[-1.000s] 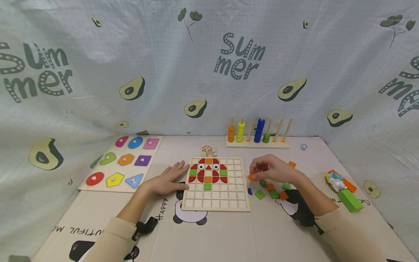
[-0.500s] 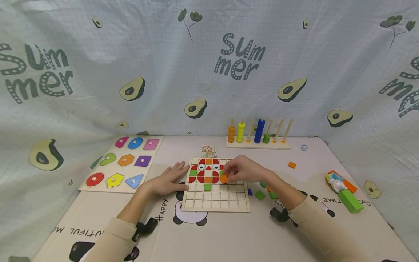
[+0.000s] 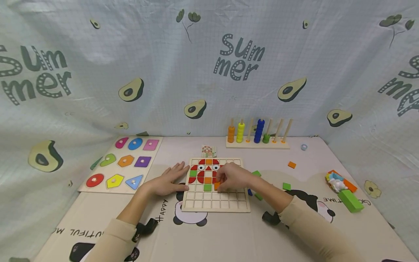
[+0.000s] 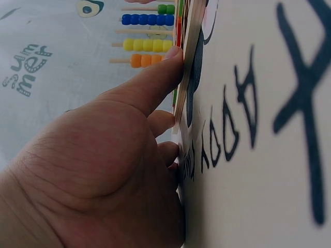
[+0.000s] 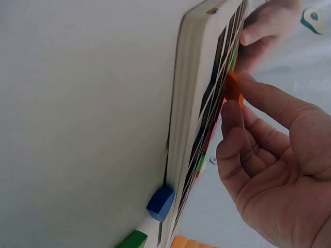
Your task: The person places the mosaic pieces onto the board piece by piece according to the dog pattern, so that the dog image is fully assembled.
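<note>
My right hand pinches an orange square tile between thumb and fingertips, right at the grid of the wooden board. In the head view the orange tile shows just right of a green square tile set in the grid. Above it, red, orange, green and eye-marked tiles form an owl-like face, partly covered by my right hand. My left hand lies with fingers spread at the board's left edge; in the left wrist view its thumb touches that edge.
Loose green tiles, a blue piece and an orange tile lie right of the board. Behind it are a small picture card and a bead-peg rack. A shape puzzle lies left; a green block sits far right.
My right hand has carried the orange tile from the loose pieces leftward over the board, then down to the grid beside the green tile. The left hand has stayed still.
</note>
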`<state>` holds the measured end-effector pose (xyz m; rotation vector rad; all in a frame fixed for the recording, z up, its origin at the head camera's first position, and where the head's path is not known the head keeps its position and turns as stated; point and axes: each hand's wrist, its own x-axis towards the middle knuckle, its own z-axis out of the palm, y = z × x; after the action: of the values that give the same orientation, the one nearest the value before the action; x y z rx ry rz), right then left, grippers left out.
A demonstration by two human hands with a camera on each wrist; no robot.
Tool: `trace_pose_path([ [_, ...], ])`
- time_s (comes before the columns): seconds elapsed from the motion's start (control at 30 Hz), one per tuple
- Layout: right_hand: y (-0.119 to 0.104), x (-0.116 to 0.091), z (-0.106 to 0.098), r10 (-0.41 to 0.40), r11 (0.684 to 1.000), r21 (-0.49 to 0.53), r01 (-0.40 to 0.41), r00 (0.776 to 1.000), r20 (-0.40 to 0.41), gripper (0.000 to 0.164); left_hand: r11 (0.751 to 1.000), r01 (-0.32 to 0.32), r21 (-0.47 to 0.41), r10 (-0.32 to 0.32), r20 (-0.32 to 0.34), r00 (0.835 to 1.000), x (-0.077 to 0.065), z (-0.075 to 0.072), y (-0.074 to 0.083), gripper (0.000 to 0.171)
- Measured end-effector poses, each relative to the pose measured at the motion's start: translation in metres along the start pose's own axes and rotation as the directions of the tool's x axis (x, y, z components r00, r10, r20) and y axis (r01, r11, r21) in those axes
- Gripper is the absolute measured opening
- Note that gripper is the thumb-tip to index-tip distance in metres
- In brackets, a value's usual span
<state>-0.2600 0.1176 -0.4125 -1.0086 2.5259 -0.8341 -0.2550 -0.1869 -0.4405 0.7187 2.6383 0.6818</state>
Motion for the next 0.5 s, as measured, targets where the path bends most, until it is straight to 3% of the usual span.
trace_pose_path([
  [0.5, -0.0071, 0.0015, 0.0042, 0.049, 0.991, -0.125, -0.046, 0.999, 0.018, 0.023, 1.0, -0.002, 0.003, 0.002, -0.005, 1.0, 0.0006, 0.0011, -0.0004, 0.086],
])
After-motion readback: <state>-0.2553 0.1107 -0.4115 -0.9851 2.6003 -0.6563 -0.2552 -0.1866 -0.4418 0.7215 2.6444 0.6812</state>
